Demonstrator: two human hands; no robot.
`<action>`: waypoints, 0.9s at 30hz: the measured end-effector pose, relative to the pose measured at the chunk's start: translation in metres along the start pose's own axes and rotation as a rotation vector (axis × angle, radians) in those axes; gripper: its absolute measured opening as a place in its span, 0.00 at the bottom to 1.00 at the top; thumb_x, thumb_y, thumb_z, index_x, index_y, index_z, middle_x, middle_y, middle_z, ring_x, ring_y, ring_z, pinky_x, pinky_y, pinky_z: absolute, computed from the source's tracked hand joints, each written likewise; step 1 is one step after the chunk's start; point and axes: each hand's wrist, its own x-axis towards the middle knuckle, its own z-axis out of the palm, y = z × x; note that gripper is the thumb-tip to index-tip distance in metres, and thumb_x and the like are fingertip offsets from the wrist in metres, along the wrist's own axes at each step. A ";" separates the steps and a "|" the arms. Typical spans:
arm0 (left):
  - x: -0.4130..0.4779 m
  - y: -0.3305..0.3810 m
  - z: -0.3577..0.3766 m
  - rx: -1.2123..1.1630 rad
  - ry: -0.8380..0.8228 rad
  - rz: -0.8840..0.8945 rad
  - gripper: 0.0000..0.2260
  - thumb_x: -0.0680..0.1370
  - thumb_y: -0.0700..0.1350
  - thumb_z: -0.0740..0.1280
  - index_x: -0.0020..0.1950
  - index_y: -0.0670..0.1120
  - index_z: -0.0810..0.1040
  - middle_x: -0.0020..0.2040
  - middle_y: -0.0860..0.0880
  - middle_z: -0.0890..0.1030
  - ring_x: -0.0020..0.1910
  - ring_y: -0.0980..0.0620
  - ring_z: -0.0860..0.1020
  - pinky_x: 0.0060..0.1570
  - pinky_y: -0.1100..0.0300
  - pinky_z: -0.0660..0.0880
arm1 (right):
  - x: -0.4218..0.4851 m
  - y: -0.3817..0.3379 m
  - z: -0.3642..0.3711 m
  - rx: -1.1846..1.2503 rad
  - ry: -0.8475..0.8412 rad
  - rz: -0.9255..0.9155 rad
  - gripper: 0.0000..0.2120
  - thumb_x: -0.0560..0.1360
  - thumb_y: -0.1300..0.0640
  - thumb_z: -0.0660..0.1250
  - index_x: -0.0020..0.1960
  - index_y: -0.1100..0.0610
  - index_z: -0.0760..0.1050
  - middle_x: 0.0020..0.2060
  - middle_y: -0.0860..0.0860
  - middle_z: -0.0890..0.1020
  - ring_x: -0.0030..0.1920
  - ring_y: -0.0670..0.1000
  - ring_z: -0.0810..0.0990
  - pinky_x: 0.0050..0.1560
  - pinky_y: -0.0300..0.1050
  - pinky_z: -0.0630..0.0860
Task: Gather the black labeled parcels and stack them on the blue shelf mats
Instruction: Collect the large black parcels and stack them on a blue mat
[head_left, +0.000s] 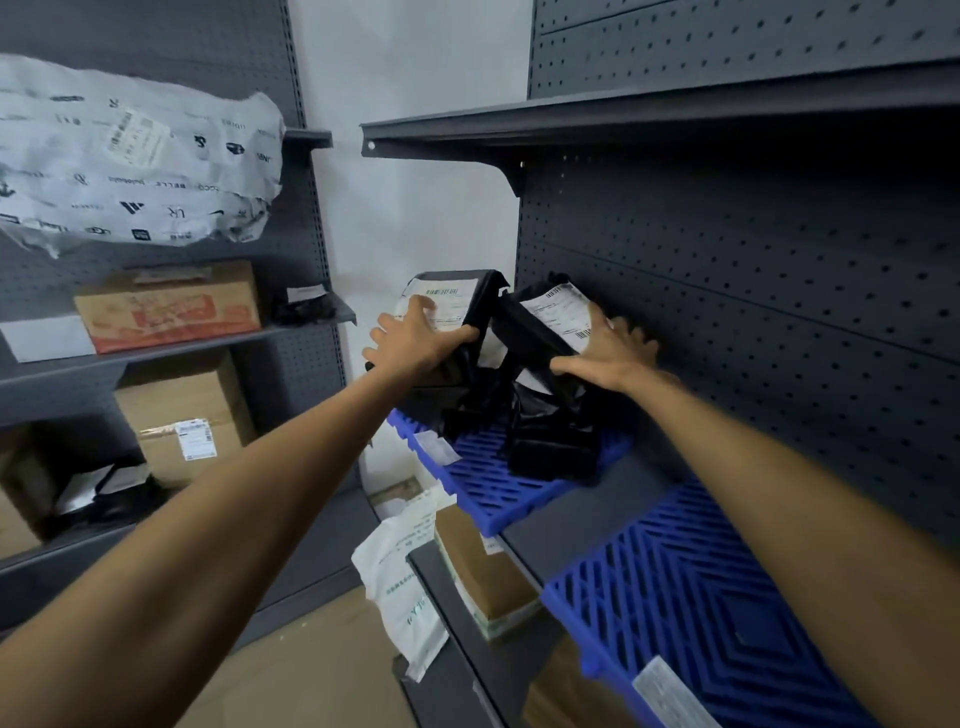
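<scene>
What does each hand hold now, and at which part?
The left hand grips the left black parcel at its label side; the right hand grips the right black parcel over its label.

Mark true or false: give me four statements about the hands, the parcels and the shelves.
1. Each hand holds a labeled parcel: the left hand the left black parcel, the right hand the right black parcel. True.
2. The black parcels sit on the near blue mat. False: they are on the far blue mat.
3. A printed cardboard box stands on the left-hand shelving. True.
4. The grey printed bag lies on the floor. False: it sits high on the left-hand shelving.
</scene>
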 end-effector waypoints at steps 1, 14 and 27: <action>0.009 0.003 0.006 -0.003 -0.010 0.009 0.33 0.68 0.68 0.70 0.68 0.56 0.68 0.67 0.41 0.68 0.69 0.37 0.66 0.69 0.41 0.61 | 0.011 0.003 0.005 0.006 -0.011 0.005 0.53 0.62 0.31 0.70 0.79 0.49 0.50 0.71 0.61 0.65 0.69 0.64 0.65 0.66 0.60 0.61; 0.048 0.024 0.060 0.002 -0.148 0.189 0.24 0.76 0.57 0.70 0.68 0.48 0.73 0.68 0.40 0.63 0.67 0.38 0.69 0.69 0.45 0.68 | 0.068 0.026 0.024 0.100 -0.240 -0.020 0.48 0.66 0.29 0.63 0.79 0.45 0.49 0.77 0.55 0.55 0.75 0.63 0.58 0.71 0.63 0.61; -0.001 -0.022 0.030 -0.090 -0.186 0.515 0.22 0.77 0.43 0.70 0.70 0.45 0.70 0.66 0.39 0.70 0.63 0.42 0.73 0.64 0.53 0.71 | -0.039 0.015 0.012 -0.073 -0.133 -0.085 0.35 0.78 0.46 0.64 0.79 0.53 0.52 0.77 0.54 0.57 0.73 0.62 0.61 0.70 0.58 0.65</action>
